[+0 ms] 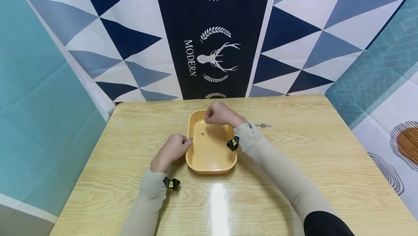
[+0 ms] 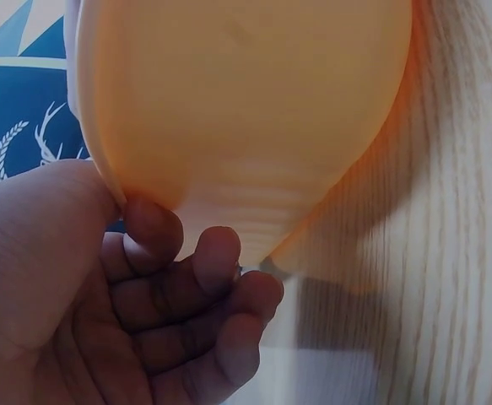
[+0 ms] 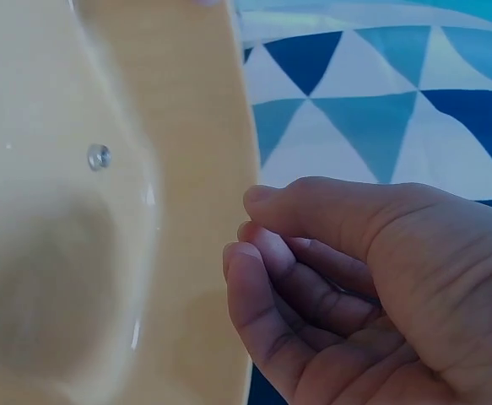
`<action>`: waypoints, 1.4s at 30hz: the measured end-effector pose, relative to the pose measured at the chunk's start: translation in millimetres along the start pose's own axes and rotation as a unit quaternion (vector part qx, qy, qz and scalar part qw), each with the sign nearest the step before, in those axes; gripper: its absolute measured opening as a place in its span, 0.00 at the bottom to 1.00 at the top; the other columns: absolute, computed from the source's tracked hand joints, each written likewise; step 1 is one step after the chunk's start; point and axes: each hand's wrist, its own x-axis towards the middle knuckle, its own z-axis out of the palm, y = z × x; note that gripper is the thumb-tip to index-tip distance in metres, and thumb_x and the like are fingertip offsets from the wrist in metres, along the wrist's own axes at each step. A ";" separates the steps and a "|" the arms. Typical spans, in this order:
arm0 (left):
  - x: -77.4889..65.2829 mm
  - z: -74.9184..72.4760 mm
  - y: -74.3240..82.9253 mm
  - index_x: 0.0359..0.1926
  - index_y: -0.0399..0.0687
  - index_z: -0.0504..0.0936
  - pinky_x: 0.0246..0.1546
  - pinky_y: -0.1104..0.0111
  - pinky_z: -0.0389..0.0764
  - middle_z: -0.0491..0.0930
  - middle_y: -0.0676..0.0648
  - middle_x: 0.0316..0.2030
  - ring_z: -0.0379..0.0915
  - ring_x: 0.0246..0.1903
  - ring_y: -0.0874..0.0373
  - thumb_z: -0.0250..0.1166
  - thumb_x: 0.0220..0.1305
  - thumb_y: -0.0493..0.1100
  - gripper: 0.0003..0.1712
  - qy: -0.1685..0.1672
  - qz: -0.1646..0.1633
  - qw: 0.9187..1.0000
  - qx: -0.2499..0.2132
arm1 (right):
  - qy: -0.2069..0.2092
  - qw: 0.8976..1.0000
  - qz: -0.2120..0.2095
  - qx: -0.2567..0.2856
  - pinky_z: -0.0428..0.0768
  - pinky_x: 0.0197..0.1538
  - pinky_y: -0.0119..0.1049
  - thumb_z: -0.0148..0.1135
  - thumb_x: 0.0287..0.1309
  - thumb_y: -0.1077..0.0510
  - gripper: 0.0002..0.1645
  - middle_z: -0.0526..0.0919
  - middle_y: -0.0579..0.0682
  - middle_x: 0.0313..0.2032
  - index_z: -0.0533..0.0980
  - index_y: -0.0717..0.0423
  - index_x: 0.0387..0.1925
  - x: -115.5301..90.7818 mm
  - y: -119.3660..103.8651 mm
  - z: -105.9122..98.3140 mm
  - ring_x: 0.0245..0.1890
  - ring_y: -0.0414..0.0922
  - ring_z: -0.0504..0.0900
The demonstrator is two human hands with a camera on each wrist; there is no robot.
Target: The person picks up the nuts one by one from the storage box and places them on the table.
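Observation:
A yellow plastic tray [image 1: 212, 161] with rounded corners and raised walls stands on the table. My left hand [image 1: 173, 150] grips its left rim, the thumb at the wall and the other fingers curled below, as the left wrist view shows. Over the tray's far end hovers my right hand [image 1: 220, 114], thumb and fingertips drawn close together; I cannot tell whether something tiny is between them. One small, shiny, round metal piece [image 3: 99, 157] lies on the tray's floor, left of the right hand in the head view.
Several small metal pieces [image 1: 263, 125] lie in a row on the wooden table [image 1: 287, 149], right of the tray and partly behind the right wrist. A patterned cloth [image 1: 215, 47] hangs right behind the table's far edge.

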 end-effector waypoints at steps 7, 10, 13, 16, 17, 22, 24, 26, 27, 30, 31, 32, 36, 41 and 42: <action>-0.2 0.0 1.5 0.11 0.52 0.63 0.17 0.72 0.58 0.59 0.57 0.10 0.56 0.13 0.64 0.53 0.76 0.48 0.31 -0.004 -0.010 1.000 -0.001 | 0.014 1.000 0.001 0.003 0.78 0.35 0.30 0.69 0.58 0.63 0.04 0.87 0.51 0.31 0.86 0.60 0.33 -7.8 6.2 -14.0 0.27 0.40 0.78; -0.4 0.0 1.9 0.11 0.52 0.64 0.17 0.72 0.58 0.60 0.57 0.10 0.56 0.12 0.64 0.53 0.76 0.47 0.31 -0.002 -0.008 1.000 -0.002 | 0.024 1.000 -0.011 -0.006 0.79 0.37 0.31 0.69 0.57 0.63 0.04 0.87 0.51 0.31 0.86 0.61 0.33 -10.6 11.5 -19.2 0.28 0.40 0.79; -0.4 -0.2 2.1 0.11 0.52 0.65 0.17 0.73 0.58 0.60 0.57 0.10 0.56 0.12 0.64 0.53 0.76 0.47 0.31 -0.001 -0.007 1.000 -0.002 | 0.036 0.999 -0.018 -0.010 0.81 0.40 0.34 0.70 0.58 0.63 0.04 0.88 0.52 0.32 0.87 0.61 0.33 -14.9 16.0 -25.1 0.30 0.41 0.81; -0.4 -0.6 2.5 0.10 0.52 0.65 0.17 0.73 0.58 0.61 0.57 0.10 0.56 0.12 0.64 0.53 0.76 0.47 0.31 -0.001 -0.006 1.000 -0.002 | 0.049 0.998 -0.021 -0.015 0.81 0.41 0.35 0.71 0.57 0.63 0.03 0.89 0.52 0.32 0.87 0.61 0.33 -19.7 20.6 -32.5 0.31 0.42 0.82; -0.4 -0.7 2.5 0.10 0.52 0.66 0.17 0.73 0.58 0.61 0.57 0.10 0.57 0.12 0.64 0.53 0.76 0.47 0.31 -0.001 -0.007 1.000 -0.002 | 0.053 0.998 -0.020 -0.015 0.81 0.40 0.35 0.71 0.58 0.63 0.03 0.89 0.52 0.32 0.87 0.60 0.33 -21.6 22.1 -35.1 0.31 0.42 0.82; -0.6 -1.1 2.8 0.10 0.53 0.66 0.17 0.73 0.59 0.61 0.57 0.10 0.57 0.12 0.64 0.52 0.76 0.47 0.31 -0.003 -0.005 1.000 -0.002 | 0.065 0.998 -0.007 -0.009 0.79 0.37 0.33 0.71 0.58 0.62 0.04 0.89 0.51 0.32 0.88 0.59 0.34 -30.8 31.9 -47.1 0.30 0.42 0.80; -0.6 -1.0 2.7 0.10 0.53 0.66 0.17 0.73 0.59 0.61 0.57 0.10 0.57 0.12 0.64 0.52 0.76 0.47 0.31 -0.006 -0.006 1.000 -0.005 | 0.069 0.998 0.001 -0.011 0.78 0.36 0.33 0.70 0.59 0.62 0.04 0.89 0.51 0.32 0.88 0.59 0.35 -34.4 37.3 -51.5 0.29 0.42 0.79; -0.7 -1.1 2.7 0.10 0.53 0.66 0.17 0.73 0.58 0.60 0.57 0.10 0.56 0.12 0.64 0.52 0.76 0.47 0.31 -0.008 -0.008 1.000 -0.008 | 0.075 0.997 0.009 -0.015 0.77 0.35 0.34 0.70 0.59 0.62 0.05 0.89 0.51 0.32 0.88 0.59 0.35 -37.8 43.8 -55.6 0.29 0.41 0.79; -0.7 -1.1 2.7 0.10 0.53 0.65 0.16 0.73 0.58 0.60 0.57 0.10 0.56 0.11 0.64 0.52 0.76 0.47 0.31 -0.009 -0.008 1.000 -0.009 | 0.078 0.997 0.013 -0.017 0.77 0.35 0.34 0.70 0.59 0.62 0.05 0.89 0.51 0.32 0.88 0.58 0.35 -39.5 46.9 -57.7 0.28 0.41 0.79; -0.9 -1.2 2.1 0.10 0.53 0.65 0.16 0.72 0.58 0.59 0.57 0.09 0.56 0.11 0.64 0.52 0.76 0.47 0.31 -0.008 -0.008 1.000 -0.013 | 0.090 0.995 0.025 -0.024 0.77 0.37 0.35 0.70 0.59 0.60 0.05 0.89 0.50 0.32 0.88 0.57 0.35 -43.9 56.4 -62.8 0.28 0.41 0.79; -1.0 -1.2 2.0 0.10 0.53 0.65 0.16 0.72 0.58 0.59 0.57 0.09 0.56 0.11 0.63 0.52 0.76 0.47 0.32 -0.008 -0.008 1.000 -0.014 | 0.092 0.995 0.028 -0.024 0.77 0.37 0.36 0.70 0.59 0.60 0.05 0.90 0.51 0.32 0.88 0.58 0.36 -45.5 59.3 -64.6 0.28 0.42 0.79; -1.0 -1.1 1.8 0.10 0.53 0.65 0.16 0.72 0.58 0.59 0.57 0.09 0.56 0.11 0.63 0.53 0.76 0.47 0.32 -0.007 -0.007 1.000 -0.014 | 0.095 0.995 0.031 -0.024 0.77 0.38 0.36 0.70 0.60 0.60 0.05 0.90 0.51 0.32 0.88 0.58 0.36 -47.3 61.8 -66.4 0.28 0.42 0.79; -1.1 -0.4 0.7 0.10 0.52 0.65 0.16 0.73 0.58 0.59 0.57 0.09 0.55 0.11 0.64 0.53 0.76 0.47 0.32 -0.008 -0.009 1.000 -0.016 | 0.092 0.995 0.044 -0.017 0.77 0.36 0.36 0.69 0.61 0.60 0.07 0.90 0.54 0.35 0.88 0.59 0.38 -55.2 72.9 -73.4 0.29 0.43 0.79; -1.1 -0.1 0.2 0.10 0.52 0.64 0.16 0.73 0.58 0.59 0.58 0.09 0.55 0.11 0.64 0.53 0.76 0.48 0.32 -0.010 -0.011 1.000 -0.019 | 0.087 0.993 0.079 -0.001 0.77 0.34 0.35 0.67 0.63 0.60 0.08 0.90 0.56 0.38 0.87 0.60 0.40 -65.8 88.4 -79.3 0.29 0.43 0.80; -1.0 -0.2 0.3 0.10 0.52 0.64 0.16 0.73 0.58 0.59 0.57 0.09 0.55 0.11 0.63 0.53 0.76 0.48 0.32 -0.010 -0.012 1.000 -0.019 | 0.087 0.993 0.083 0.002 0.77 0.34 0.35 0.67 0.63 0.60 0.08 0.90 0.56 0.38 0.87 0.60 0.40 -67.6 91.5 -79.9 0.30 0.43 0.81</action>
